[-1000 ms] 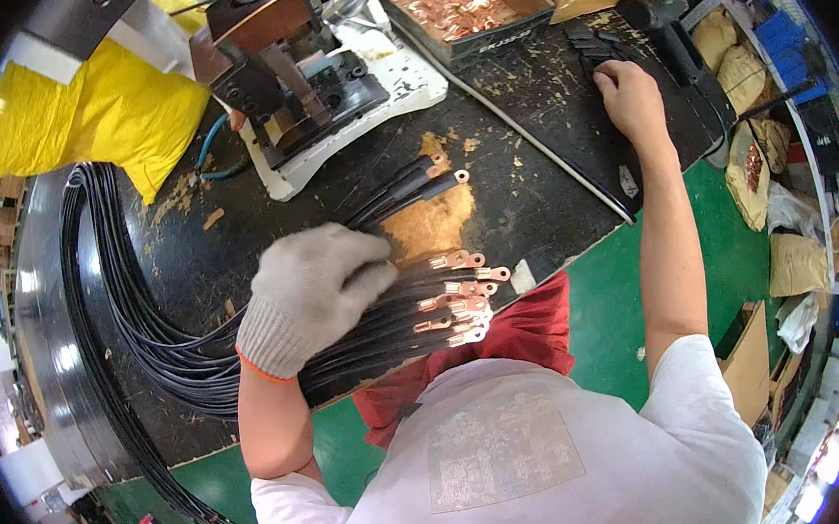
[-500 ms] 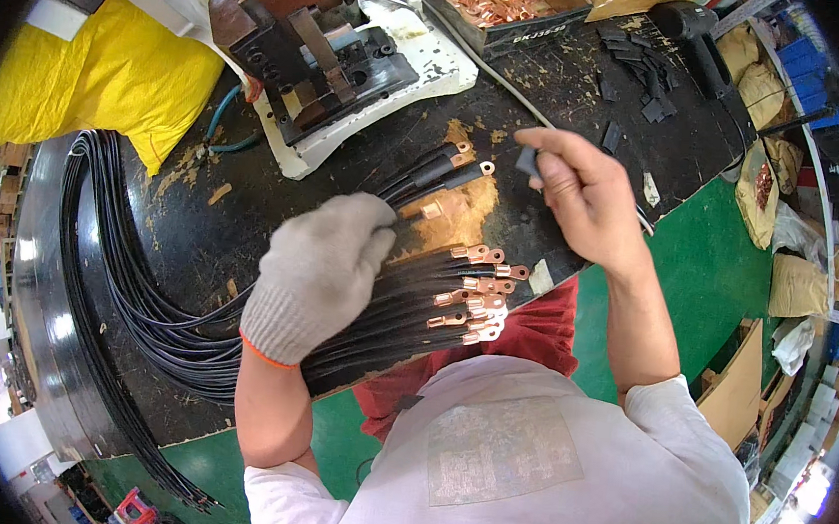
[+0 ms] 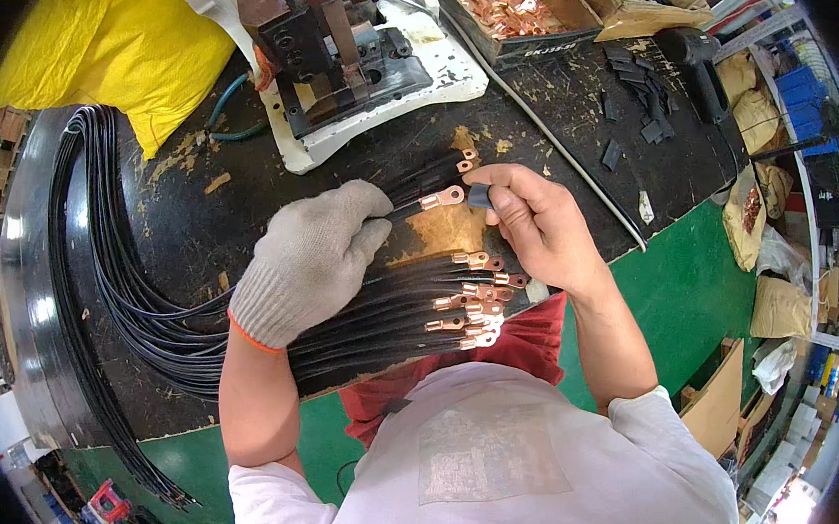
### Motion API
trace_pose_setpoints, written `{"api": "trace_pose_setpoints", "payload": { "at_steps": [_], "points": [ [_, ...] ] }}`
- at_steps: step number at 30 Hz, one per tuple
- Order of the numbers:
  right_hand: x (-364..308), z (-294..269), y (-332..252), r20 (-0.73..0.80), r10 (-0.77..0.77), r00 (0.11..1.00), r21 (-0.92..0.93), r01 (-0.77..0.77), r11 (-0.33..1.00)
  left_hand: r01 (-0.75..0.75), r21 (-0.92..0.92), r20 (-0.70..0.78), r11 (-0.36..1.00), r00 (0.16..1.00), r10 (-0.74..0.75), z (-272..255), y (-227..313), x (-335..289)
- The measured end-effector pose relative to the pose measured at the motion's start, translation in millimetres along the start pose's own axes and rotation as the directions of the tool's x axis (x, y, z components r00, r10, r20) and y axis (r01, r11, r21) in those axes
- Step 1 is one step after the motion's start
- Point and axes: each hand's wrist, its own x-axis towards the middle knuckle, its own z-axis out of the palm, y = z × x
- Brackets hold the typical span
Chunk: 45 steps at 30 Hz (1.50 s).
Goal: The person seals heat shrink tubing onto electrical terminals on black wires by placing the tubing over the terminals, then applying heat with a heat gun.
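My left hand [image 3: 314,254], in a grey knitted glove, pinches a black cable near its end. A copper ring lug [image 3: 441,198] sticks out from that cable past the gloved fingertips. Between thumb and forefinger of my bare right hand [image 3: 546,223] is a short piece of black heat-shrink tube [image 3: 480,195], right at the lug's tip. Whether the tube is around the lug or only touching it, I cannot tell. Several lugged cables lie just beyond, some with black sleeves. Nearer me rests a thick bundle of black cables [image 3: 377,303] ending in copper lugs [image 3: 480,311].
A crimping press [image 3: 332,58] on a white base stands at the back. Behind it are a box of copper lugs [image 3: 506,42] and a yellow sack [image 3: 111,51]. Loose black tubes [image 3: 649,98] and a black heat gun [image 3: 696,72] lie back right; a grey cord [image 3: 557,145] crosses the table.
My right hand has moved left and nearer, bringing the tube to the lug. The gloved hand still grips the cable, its lug now held slightly farther back.
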Motion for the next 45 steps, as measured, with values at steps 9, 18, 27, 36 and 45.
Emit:
{"api": "trace_pose_setpoints", "payload": {
  "at_steps": [9,18,27,36,45],
  "points": [
    [-2,-3,5,0.010,-0.017,1.000,0.059,0.017,0.998,-0.016,-0.053,0.011,0.998,1.000,0.017,-1,-4,1],
    [1,10,2,0.021,0.019,1.000,0.303,-0.025,0.953,-0.030,-0.111,0.025,0.993,0.999,0.033,-3,-6,1],
    [21,20,-5,0.217,-0.189,0.958,0.191,0.148,0.970,-0.019,-0.151,0.091,0.988,0.995,0.033,-6,-5,1],
    [21,33,8,0.098,-0.106,0.990,0.155,0.090,0.984,-0.059,-0.080,0.084,0.995,0.994,0.065,-2,-7,2],
    [21,35,8,0.143,-0.058,0.988,0.215,0.026,0.976,-0.007,-0.075,0.084,0.997,0.996,0.013,-4,7,3]
  ]
}}
